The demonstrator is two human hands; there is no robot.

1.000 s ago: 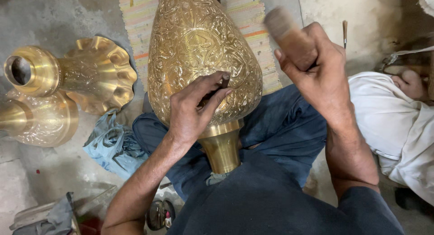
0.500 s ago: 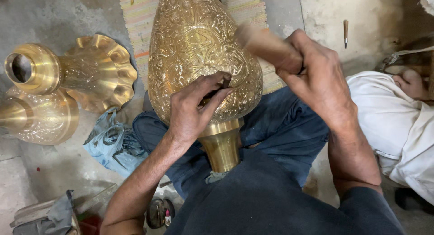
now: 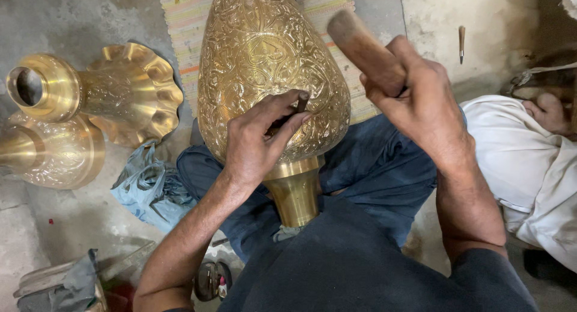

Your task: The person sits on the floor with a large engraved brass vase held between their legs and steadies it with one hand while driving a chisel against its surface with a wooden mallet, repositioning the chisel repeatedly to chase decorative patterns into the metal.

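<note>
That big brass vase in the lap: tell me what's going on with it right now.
A person sits on the floor with a large engraved brass vase lying across their lap, neck toward them. The left hand rests on the vase's lower body and holds a small chisel against the metal. The right hand grips a wooden mallet, raised beside the vase. Other brass pieces lie on the floor to the left, near a crumpled blue bag.

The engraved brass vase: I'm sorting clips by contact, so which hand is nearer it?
Left. The left hand rests on the engraved brass vase, pressing a small punch to it; the right hand hovers beside it gripping a wooden mallet.
</note>
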